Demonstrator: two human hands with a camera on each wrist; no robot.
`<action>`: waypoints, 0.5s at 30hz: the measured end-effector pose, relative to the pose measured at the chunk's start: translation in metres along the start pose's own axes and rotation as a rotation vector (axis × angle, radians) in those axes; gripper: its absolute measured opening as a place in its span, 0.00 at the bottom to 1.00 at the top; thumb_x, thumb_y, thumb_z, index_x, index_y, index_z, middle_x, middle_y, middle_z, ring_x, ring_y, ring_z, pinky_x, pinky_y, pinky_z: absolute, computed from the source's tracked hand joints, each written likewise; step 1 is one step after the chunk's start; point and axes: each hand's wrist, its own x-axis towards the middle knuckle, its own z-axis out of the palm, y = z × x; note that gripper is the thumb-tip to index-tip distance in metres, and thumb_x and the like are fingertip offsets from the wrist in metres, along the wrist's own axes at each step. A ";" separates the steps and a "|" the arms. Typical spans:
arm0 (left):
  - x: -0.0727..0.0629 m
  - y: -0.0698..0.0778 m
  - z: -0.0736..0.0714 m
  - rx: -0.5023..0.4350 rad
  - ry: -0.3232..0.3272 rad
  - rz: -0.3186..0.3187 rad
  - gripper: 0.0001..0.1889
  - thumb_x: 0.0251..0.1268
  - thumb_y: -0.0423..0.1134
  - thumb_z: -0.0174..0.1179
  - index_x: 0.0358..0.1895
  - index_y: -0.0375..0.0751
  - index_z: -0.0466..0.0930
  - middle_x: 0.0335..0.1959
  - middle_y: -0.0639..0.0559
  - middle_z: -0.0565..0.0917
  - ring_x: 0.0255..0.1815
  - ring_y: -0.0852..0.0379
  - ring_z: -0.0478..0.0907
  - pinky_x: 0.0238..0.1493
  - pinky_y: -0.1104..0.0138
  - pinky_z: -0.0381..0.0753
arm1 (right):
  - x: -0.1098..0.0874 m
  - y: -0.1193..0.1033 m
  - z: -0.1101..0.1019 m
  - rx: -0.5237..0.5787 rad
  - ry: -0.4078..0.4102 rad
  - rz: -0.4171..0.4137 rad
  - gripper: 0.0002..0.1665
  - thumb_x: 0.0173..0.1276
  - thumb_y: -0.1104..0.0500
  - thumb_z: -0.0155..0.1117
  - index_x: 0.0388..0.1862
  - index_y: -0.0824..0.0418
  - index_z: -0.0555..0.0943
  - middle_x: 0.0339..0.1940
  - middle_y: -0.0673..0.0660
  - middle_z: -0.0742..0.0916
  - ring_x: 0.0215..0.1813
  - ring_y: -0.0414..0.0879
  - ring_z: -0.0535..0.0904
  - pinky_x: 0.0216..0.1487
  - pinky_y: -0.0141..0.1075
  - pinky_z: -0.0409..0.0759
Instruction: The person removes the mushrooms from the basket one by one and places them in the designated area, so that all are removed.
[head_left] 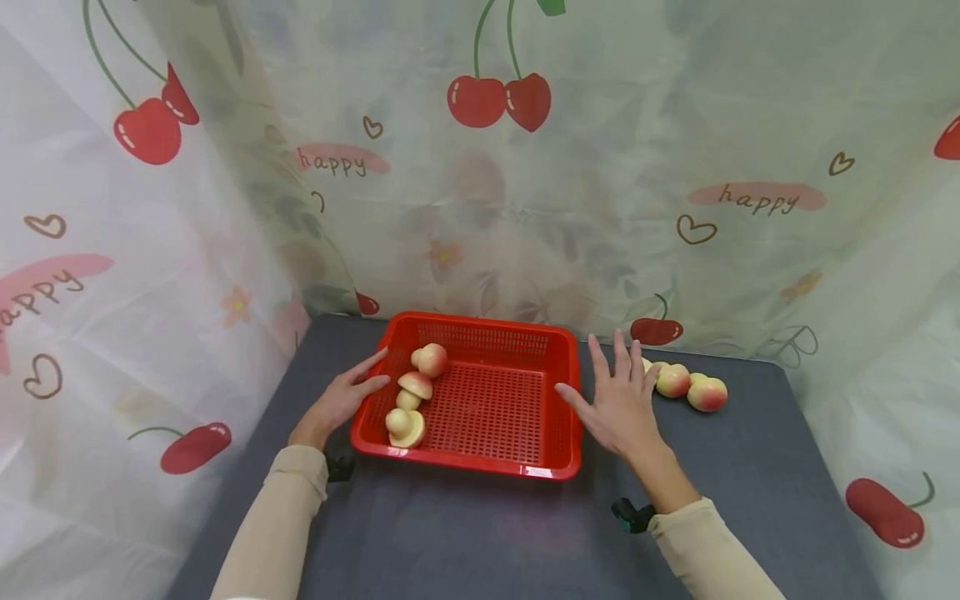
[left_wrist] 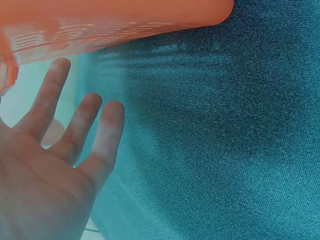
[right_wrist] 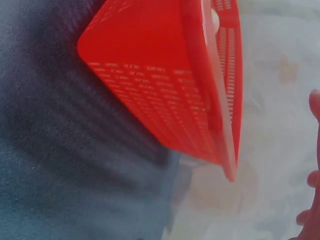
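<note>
A red plastic basket (head_left: pixel 465 461) with slotted walls sits on the dark cloth-covered table. Along its left side lie three mushroom-shaped pieces, cream with red-tinged caps: one at the back (head_left: pixel 432 361), one in the middle (head_left: pixel 416 385), one at the front (head_left: pixel 406 428). My left hand (head_left: pixel 339 404) is at the basket's left rim, fingers extended; whether it touches is unclear. My right hand (head_left: pixel 621 410), fingers spread, is beside the right rim, holding nothing. Behind it, several similar pieces (head_left: pixel 707 394) stand in a row on the table, partly hidden by the fingers.
A pale curtain (head_left: pixel 525 192) printed with cherries and "happy" hangs behind the table and down both sides. The grey-blue tabletop (head_left: pixel 480 542) extends in front of the basket and to its right.
</note>
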 end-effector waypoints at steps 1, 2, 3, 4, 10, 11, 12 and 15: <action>0.000 -0.001 0.000 0.001 -0.003 0.001 0.33 0.75 0.54 0.58 0.78 0.77 0.57 0.78 0.40 0.67 0.65 0.41 0.81 0.59 0.53 0.86 | 0.000 -0.003 0.000 -0.001 -0.005 -0.004 0.60 0.67 0.21 0.51 0.86 0.47 0.45 0.86 0.65 0.47 0.84 0.71 0.38 0.75 0.78 0.38; 0.001 -0.001 0.000 0.003 -0.004 0.002 0.33 0.75 0.55 0.58 0.78 0.77 0.56 0.78 0.40 0.67 0.65 0.41 0.81 0.59 0.53 0.86 | -0.001 -0.006 0.000 0.004 -0.012 -0.009 0.59 0.67 0.21 0.50 0.86 0.47 0.45 0.87 0.64 0.46 0.85 0.71 0.38 0.75 0.78 0.38; 0.001 -0.002 0.000 0.000 -0.005 0.002 0.33 0.75 0.55 0.58 0.78 0.77 0.57 0.78 0.41 0.67 0.65 0.41 0.81 0.59 0.54 0.86 | -0.002 -0.010 0.000 0.010 -0.015 -0.016 0.59 0.66 0.21 0.51 0.86 0.46 0.45 0.87 0.64 0.47 0.85 0.70 0.38 0.76 0.78 0.38; 0.001 -0.002 0.001 -0.003 -0.003 0.002 0.33 0.75 0.55 0.58 0.78 0.78 0.57 0.78 0.41 0.67 0.65 0.41 0.81 0.59 0.54 0.86 | -0.002 -0.014 -0.001 0.022 -0.019 -0.028 0.59 0.67 0.21 0.51 0.86 0.46 0.45 0.87 0.64 0.47 0.85 0.70 0.39 0.76 0.78 0.37; 0.002 -0.003 0.001 -0.007 -0.008 0.028 0.33 0.75 0.55 0.58 0.79 0.76 0.56 0.78 0.41 0.67 0.65 0.41 0.81 0.59 0.54 0.86 | -0.003 -0.036 -0.001 0.035 -0.041 -0.102 0.57 0.67 0.23 0.53 0.86 0.45 0.46 0.87 0.62 0.47 0.85 0.69 0.40 0.77 0.76 0.36; 0.002 -0.003 0.001 -0.007 -0.012 0.035 0.33 0.75 0.55 0.58 0.79 0.76 0.56 0.78 0.40 0.67 0.65 0.41 0.81 0.60 0.53 0.86 | -0.002 -0.039 0.000 0.025 -0.044 -0.111 0.57 0.67 0.23 0.52 0.86 0.44 0.46 0.87 0.61 0.47 0.85 0.68 0.40 0.78 0.75 0.36; 0.002 -0.004 0.001 -0.010 -0.010 0.035 0.33 0.75 0.55 0.58 0.79 0.76 0.56 0.78 0.41 0.67 0.66 0.41 0.80 0.60 0.53 0.85 | 0.000 -0.042 0.000 0.016 -0.048 -0.119 0.57 0.67 0.22 0.52 0.86 0.44 0.46 0.87 0.61 0.47 0.85 0.68 0.40 0.78 0.75 0.37; 0.002 -0.007 0.001 -0.004 -0.011 0.041 0.33 0.75 0.55 0.57 0.79 0.75 0.56 0.79 0.40 0.66 0.67 0.40 0.79 0.61 0.53 0.84 | 0.004 -0.050 0.002 -0.007 -0.062 -0.137 0.57 0.67 0.21 0.50 0.86 0.43 0.45 0.87 0.60 0.47 0.85 0.67 0.40 0.79 0.74 0.37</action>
